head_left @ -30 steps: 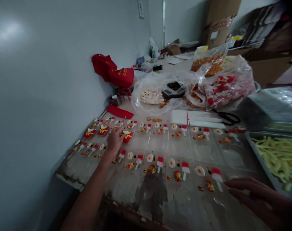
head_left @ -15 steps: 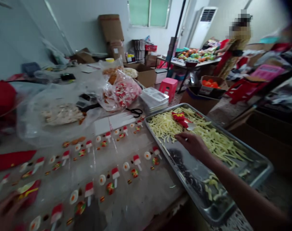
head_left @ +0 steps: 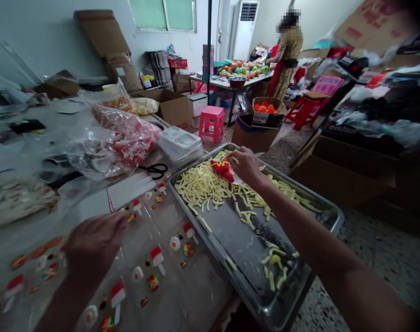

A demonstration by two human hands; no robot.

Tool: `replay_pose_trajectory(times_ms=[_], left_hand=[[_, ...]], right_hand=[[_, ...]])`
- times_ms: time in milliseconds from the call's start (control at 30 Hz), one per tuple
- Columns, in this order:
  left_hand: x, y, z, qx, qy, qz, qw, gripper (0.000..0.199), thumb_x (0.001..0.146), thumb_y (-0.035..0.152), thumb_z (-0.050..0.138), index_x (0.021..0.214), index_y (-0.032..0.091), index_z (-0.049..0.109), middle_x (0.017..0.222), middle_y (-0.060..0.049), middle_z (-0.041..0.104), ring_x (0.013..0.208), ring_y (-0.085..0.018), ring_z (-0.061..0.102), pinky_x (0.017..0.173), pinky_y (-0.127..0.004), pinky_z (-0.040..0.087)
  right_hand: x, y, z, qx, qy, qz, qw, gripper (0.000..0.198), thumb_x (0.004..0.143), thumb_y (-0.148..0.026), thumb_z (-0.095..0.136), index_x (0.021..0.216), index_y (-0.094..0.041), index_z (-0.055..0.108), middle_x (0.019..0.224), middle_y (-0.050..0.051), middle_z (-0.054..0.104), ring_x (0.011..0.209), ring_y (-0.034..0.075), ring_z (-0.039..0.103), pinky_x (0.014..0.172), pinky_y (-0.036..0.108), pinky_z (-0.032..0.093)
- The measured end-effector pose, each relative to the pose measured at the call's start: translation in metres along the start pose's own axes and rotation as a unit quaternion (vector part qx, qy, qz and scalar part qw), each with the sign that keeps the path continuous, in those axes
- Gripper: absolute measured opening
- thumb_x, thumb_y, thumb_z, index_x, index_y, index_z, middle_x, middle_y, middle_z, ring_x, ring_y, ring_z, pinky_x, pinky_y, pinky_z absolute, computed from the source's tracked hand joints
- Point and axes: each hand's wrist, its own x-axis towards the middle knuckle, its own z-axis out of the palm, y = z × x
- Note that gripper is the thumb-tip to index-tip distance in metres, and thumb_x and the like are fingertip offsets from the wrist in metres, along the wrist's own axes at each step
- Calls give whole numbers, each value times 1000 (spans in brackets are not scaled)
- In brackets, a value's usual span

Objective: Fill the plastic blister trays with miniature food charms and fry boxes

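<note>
My right hand [head_left: 246, 166] reaches over the far part of a metal tray [head_left: 213, 230], its fingers curled together at the pale yellow fry-shaped pieces [head_left: 205, 184]. What lies between the fingertips is too small to make out. Just left of these fingers, a red packet with a yellow M [head_left: 223, 169] rests on the pieces. My left hand [head_left: 94, 242], blurred, hovers over the table's left side with its fingers bent together; whatever they hold is hidden. Beneath and around it are rows of clear film with miniature popsicles [head_left: 157, 256], egg slices [head_left: 174, 243] and pizzas [head_left: 153, 281].
Black-handled scissors [head_left: 156, 170] and a white stack of sheets [head_left: 127, 191] lie left of the tray. Behind are clear plastic trays [head_left: 178, 140] and bags of small pieces [head_left: 134, 143]. A pink stool [head_left: 212, 123] and cardboard boxes [head_left: 255, 136] stand beyond. Another person [head_left: 288, 55] is at a far table.
The view has turned right. My left hand has left the red and yellow packet at the lower left and moved rightward. My right hand has moved farther over the tray, beside the red packet.
</note>
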Motion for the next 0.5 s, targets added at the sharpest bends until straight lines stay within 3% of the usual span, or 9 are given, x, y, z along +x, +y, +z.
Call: replay_pose_trajectory(times_ms=[33,100,167,233,333,400,500], left_hand=[[16,14,25,16,-23,38,999,22,92,35,62,111,45,68,111,12,72,106,-25,66,102,-53,49],[45,49,67,22,-72,129,989,24,92,31,60,114,32,71,116,0,73,110,-27,64,105,-48,45],[68,87,97,10,-81,131,988,32,94,32,57,124,27,67,123,-5,70,117,-29,61,108,-48,41],[85,117,118,-18,-78,87,993,48,92,37,61,137,20,58,128,-12,65,120,-32,57,108,-48,41],[101,146,148,-59,-80,27,995,80,84,48,71,149,13,41,138,-19,56,127,-37,50,108,-50,39],[106,158,171,-74,-93,13,993,95,77,54,77,151,11,36,142,-23,51,131,-40,47,109,-51,38],[108,163,198,-76,-151,16,985,102,69,54,84,147,6,39,134,-26,55,126,-41,51,107,-51,40]], right_hand=[[14,-1,3,-1,-42,-40,998,30,94,-34,58,115,-17,72,120,12,64,105,24,53,86,31,38],[38,0,9,-12,-161,-101,982,39,85,-39,71,117,-17,72,125,12,61,111,27,48,93,34,37],[50,0,12,-27,-219,-118,968,43,75,-44,80,107,-15,75,119,11,62,110,26,47,93,34,37],[47,-4,10,-30,-181,-98,978,40,80,-48,73,96,-10,76,110,9,63,106,23,49,89,29,37],[29,-23,-3,7,-128,-56,990,57,97,-47,41,94,0,73,93,5,63,91,13,54,79,23,34],[15,-36,-16,28,-135,-52,989,51,98,-43,46,95,-1,72,88,6,67,82,12,56,74,23,35],[1,-39,-35,-20,-143,-32,989,27,90,-33,65,93,-9,75,95,13,72,83,19,60,70,27,37]])
